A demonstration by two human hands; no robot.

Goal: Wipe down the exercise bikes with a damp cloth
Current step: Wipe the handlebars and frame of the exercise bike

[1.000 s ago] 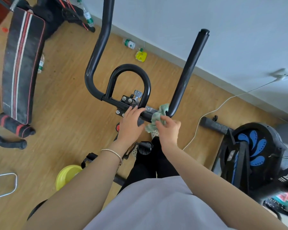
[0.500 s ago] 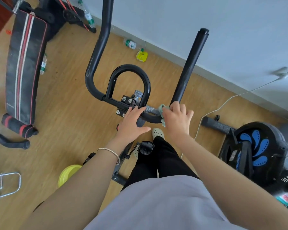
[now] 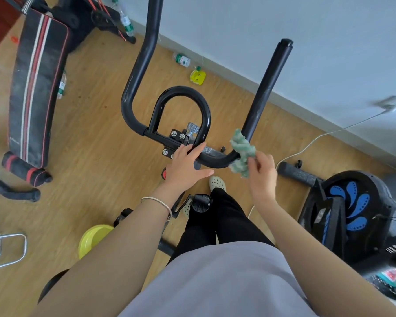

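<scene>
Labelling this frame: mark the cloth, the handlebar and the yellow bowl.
cloth point(image 3: 241, 153), head view, bunched middle.
handlebar point(image 3: 267, 88), head view, right upright tube.
yellow bowl point(image 3: 89, 240), head view, inner wall.

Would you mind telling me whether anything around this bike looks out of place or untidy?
Yes: a plastic bottle lies on its side on the floor by the wall, next to a small yellow object, and a white cable trails loose across the floor. Nothing looks spilled or broken.
</scene>
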